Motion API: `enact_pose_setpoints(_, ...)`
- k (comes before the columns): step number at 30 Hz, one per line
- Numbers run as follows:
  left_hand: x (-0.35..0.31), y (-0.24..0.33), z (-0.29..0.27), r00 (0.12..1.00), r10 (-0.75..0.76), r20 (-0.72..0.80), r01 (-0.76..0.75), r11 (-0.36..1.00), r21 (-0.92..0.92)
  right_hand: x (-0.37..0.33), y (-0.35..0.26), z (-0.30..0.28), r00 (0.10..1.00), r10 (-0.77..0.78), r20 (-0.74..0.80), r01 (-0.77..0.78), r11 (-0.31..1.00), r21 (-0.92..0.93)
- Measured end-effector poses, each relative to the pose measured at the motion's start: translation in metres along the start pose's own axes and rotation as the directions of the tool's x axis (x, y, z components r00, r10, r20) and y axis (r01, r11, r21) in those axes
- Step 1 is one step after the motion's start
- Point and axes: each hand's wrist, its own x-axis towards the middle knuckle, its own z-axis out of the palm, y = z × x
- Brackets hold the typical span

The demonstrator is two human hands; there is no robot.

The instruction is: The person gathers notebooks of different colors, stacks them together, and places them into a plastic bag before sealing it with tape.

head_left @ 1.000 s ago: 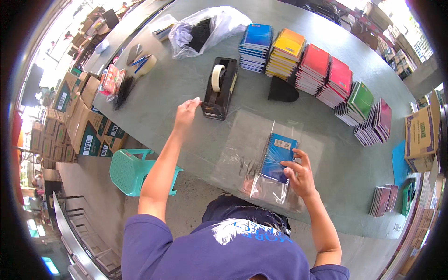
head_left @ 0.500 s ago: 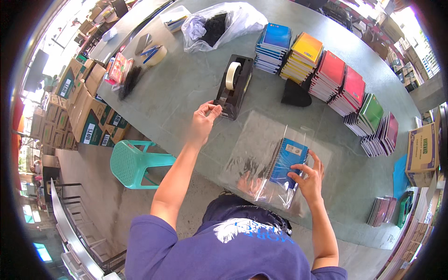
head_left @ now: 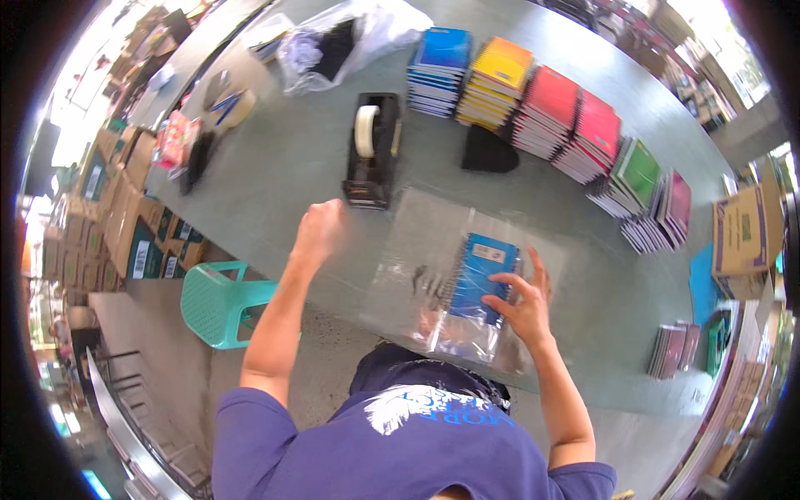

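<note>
A blue spiral-bound notebook [head_left: 481,279] lies on clear plastic sheets [head_left: 400,267] at the table's near side, with a strip of plastic across its lower part. My right hand [head_left: 527,302] rests at the notebook's right edge, thumb and fingers spread and touching it. My left hand [head_left: 321,233] is raised to the left of the plastic, its fingers closed and partly blurred; whatever it may pinch is too small to make out. Just beyond it, apart from the fingers, stands a black tape dispenser [head_left: 381,167] with a roll of pale tape [head_left: 365,131].
Stacks of blue [head_left: 439,54], yellow [head_left: 500,67], red [head_left: 546,96], green [head_left: 637,173] and maroon notebooks [head_left: 673,200] curve along the far right. A black pad [head_left: 487,150] lies before them. A plastic bag [head_left: 358,42] sits far left. A green stool [head_left: 218,304] stands beside the table.
My left hand has come away from the dispenser's front edge, leftward and nearer to me. My right hand stays at the notebook, its fingers a little straighter. The whole view has shifted.
</note>
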Motion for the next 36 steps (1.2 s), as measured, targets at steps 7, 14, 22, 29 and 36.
enact_pose_setpoints(7,-0.023,0.161,0.047,0.712,0.498,0.495,-0.412,0.867,-0.279,0.002,0.013,0.008,0.996,0.051,0.069,-0.068,0.958,0.279)
enact_pose_setpoints(14,-0.021,0.182,0.062,0.821,0.437,0.367,-0.481,0.876,0.033,-0.001,0.011,0.004,0.998,0.042,0.054,-0.051,0.982,0.183)
enact_pose_setpoints(22,-0.057,0.155,0.056,0.968,0.12,0.219,0.056,0.75,-0.659,-0.005,-0.001,-0.001,0.886,0.405,0.227,-0.419,0.486,0.767)
enact_pose_setpoints(29,-0.052,0.138,0.05,0.897,0.436,0.07,-0.231,0.6,-0.766,-0.012,0.002,-0.012,1.0,0.016,-0.006,-0.007,0.676,0.737)
enact_pose_setpoints(36,-0.048,0.134,0.074,0.854,0.52,-0.034,-0.28,0.403,-0.872,0.008,-0.023,0.015,0.993,-0.001,-0.114,0.095,0.569,0.817)
